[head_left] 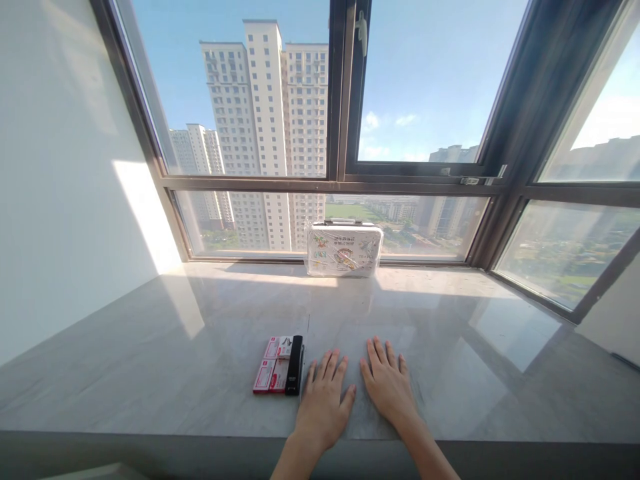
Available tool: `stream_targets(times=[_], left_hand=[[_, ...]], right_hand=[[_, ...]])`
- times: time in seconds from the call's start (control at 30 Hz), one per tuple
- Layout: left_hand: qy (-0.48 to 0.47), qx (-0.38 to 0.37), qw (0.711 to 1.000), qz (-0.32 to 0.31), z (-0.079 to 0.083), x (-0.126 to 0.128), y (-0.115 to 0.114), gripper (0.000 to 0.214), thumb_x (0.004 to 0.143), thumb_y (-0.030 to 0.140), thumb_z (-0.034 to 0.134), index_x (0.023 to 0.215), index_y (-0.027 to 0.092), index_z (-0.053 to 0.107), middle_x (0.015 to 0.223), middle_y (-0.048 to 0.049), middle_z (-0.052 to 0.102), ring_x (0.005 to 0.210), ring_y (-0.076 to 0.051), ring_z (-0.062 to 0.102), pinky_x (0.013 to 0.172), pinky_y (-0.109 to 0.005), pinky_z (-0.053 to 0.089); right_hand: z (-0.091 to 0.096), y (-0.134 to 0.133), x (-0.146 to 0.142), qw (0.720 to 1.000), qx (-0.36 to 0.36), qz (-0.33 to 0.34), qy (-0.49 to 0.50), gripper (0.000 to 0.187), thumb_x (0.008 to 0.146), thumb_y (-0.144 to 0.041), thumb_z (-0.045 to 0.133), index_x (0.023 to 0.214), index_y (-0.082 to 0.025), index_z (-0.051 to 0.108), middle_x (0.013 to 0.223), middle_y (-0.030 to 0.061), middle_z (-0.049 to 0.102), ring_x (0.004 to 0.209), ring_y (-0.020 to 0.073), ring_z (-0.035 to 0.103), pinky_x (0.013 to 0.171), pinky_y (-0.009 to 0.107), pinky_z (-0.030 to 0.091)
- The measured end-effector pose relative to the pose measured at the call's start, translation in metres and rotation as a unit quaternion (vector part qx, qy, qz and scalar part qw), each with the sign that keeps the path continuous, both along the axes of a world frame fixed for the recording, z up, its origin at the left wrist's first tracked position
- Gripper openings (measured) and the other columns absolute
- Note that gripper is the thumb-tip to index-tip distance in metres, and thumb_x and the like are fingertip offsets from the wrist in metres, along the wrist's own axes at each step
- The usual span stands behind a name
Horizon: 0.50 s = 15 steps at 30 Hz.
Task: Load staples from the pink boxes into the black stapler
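Observation:
My left hand (325, 403) lies flat on the grey marble sill (200, 373), palm down with its fingers stretched out. Just left of it is a black stapler (294, 367); whether my fingers touch it I cannot tell. Small red and white boxes (271, 367), which look like staple boxes, lie against the stapler's left side. My right hand (387, 380) rests palm down a little to the right, its fingers slightly spread. Nothing is held in either hand.
Against the window at the back stands a white case (345, 250) in clear plastic wrap, with coloured drawings and a handle on top. Dark window frames (340, 180) rise behind the sill. A white wall (65, 200) closes the left side. The sill's front edge is near my wrists.

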<state>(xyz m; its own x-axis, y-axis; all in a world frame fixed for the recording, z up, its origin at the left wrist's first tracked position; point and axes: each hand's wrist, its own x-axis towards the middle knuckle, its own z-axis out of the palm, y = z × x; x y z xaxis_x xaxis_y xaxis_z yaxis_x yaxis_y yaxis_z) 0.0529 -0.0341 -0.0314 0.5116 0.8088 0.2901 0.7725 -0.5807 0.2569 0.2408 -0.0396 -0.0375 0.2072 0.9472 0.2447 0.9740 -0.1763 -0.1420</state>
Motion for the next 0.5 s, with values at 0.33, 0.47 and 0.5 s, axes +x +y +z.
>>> stream_targets(times=[0.33,0.47,0.5], left_hand=[[0.015,0.027,0.998,0.062,-0.001,0.027,0.031,0.055,0.103,0.053,0.027,0.153,0.033,0.036,0.163,-0.0002,0.030,0.151,-0.025,0.021,0.123,-0.054,0.016],[0.010,0.043,0.996,0.077,-0.004,0.028,0.028,0.055,0.103,0.051,0.028,0.154,0.032,0.034,0.163,-0.0015,0.031,0.151,-0.026,0.020,0.123,-0.054,0.016],[0.010,0.045,0.996,0.080,-0.004,0.028,0.026,0.055,0.103,0.051,0.029,0.154,0.031,0.034,0.162,-0.0019,0.031,0.151,-0.026,0.020,0.123,-0.055,0.016]], right_hand=[[0.005,-0.004,-0.005,1.000,-0.015,-0.003,-0.003,0.066,0.100,-0.053,0.026,0.159,-0.024,0.027,0.166,0.0058,0.021,0.153,0.0328,0.009,0.120,0.056,0.005],[0.005,-0.006,-0.006,1.000,-0.010,0.002,-0.005,0.067,0.099,-0.054,0.027,0.158,-0.023,0.028,0.166,0.0058,0.022,0.153,0.0339,0.009,0.119,0.057,0.006],[0.005,-0.006,-0.007,1.000,-0.010,0.004,-0.005,0.067,0.099,-0.054,0.027,0.158,-0.023,0.027,0.166,0.0059,0.022,0.153,0.0340,0.009,0.119,0.057,0.006]])
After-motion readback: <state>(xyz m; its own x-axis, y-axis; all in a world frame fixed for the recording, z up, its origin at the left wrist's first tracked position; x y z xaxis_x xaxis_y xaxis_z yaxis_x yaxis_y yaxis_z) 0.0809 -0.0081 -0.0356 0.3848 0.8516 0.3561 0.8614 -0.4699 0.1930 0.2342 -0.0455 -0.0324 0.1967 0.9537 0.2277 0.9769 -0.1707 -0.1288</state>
